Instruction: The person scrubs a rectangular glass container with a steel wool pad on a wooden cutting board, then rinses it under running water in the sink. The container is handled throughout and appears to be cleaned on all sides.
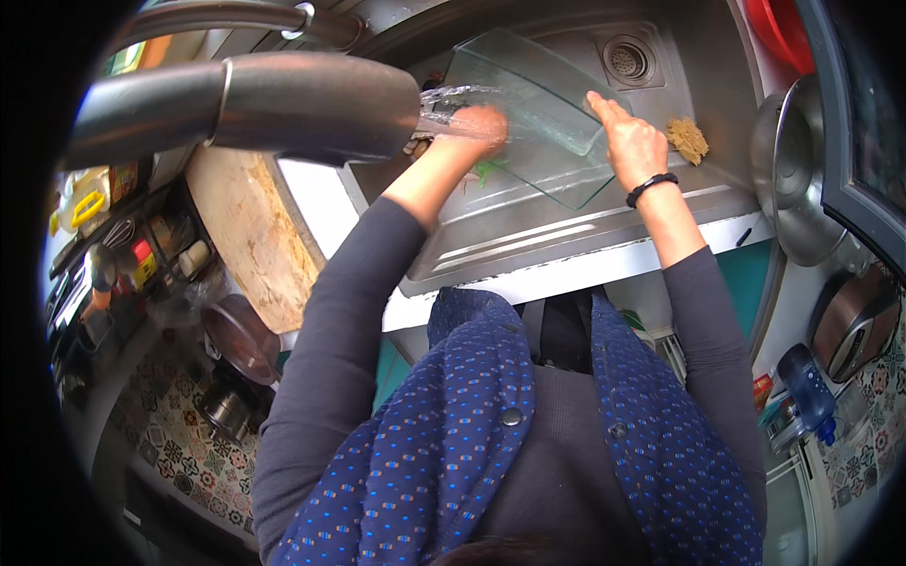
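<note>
A rectangular clear glass piece with raised sides (pixel 545 117) is tilted in the stainless steel sink (pixel 488 244). My right hand (pixel 637 145) grips its right edge, thumb and fingers around the glass. Water streams from the metal faucet (pixel 318 106) over my left hand (pixel 481 129), which is blurred beside or behind the left part of the glass; whether it holds anything is unclear. Green vegetable scraps (pixel 485 171) lie below my left hand. Near my right hand rests a tan fibrous scrubber (pixel 686 141).
The drain (pixel 627 61) is at the sink's far right. A worn cutting board (pixel 248 233) lies left of the sink. On the right stand a metal pan or lid (pixel 796 170) and a red bowl (pixel 778 32). A dark-framed window edge (pixel 849 141) juts in.
</note>
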Demonstrator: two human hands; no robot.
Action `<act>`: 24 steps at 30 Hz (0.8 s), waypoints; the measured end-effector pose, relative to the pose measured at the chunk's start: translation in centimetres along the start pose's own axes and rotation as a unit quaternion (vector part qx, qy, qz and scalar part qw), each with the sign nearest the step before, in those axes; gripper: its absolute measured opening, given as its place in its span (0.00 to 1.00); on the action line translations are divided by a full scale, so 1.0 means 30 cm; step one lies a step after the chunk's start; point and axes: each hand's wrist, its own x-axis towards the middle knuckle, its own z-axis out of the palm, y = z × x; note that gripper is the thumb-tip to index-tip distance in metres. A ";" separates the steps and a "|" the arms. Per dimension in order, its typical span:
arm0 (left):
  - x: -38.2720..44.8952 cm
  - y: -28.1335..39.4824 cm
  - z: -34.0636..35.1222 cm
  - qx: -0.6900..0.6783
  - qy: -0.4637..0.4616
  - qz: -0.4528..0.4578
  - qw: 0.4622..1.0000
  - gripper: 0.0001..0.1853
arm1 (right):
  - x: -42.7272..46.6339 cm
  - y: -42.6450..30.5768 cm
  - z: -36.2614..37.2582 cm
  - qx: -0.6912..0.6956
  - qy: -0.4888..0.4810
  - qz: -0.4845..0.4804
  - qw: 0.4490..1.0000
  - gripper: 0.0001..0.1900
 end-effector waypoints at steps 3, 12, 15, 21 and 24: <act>-0.237 -0.115 -0.031 -0.030 0.175 0.139 0.974 0.08 | 0.052 0.034 -0.031 0.049 -0.042 -0.007 0.998 0.29; -0.407 -0.634 -0.321 -0.355 0.639 -0.089 0.676 0.23 | 0.154 0.072 -0.172 0.072 -0.164 0.017 0.984 0.25; -0.348 -0.643 -0.401 -0.402 0.627 -0.174 0.645 0.21 | 0.171 0.076 -0.222 0.070 -0.192 0.015 0.979 0.25; -0.296 -0.724 -0.343 -0.600 0.576 0.012 0.556 0.16 | 0.201 0.067 -0.274 0.002 -0.183 -0.045 0.982 0.24; -0.345 -0.647 -0.270 -0.502 0.582 -0.039 0.639 0.23 | 0.219 0.054 -0.285 -0.006 -0.220 -0.030 0.975 0.26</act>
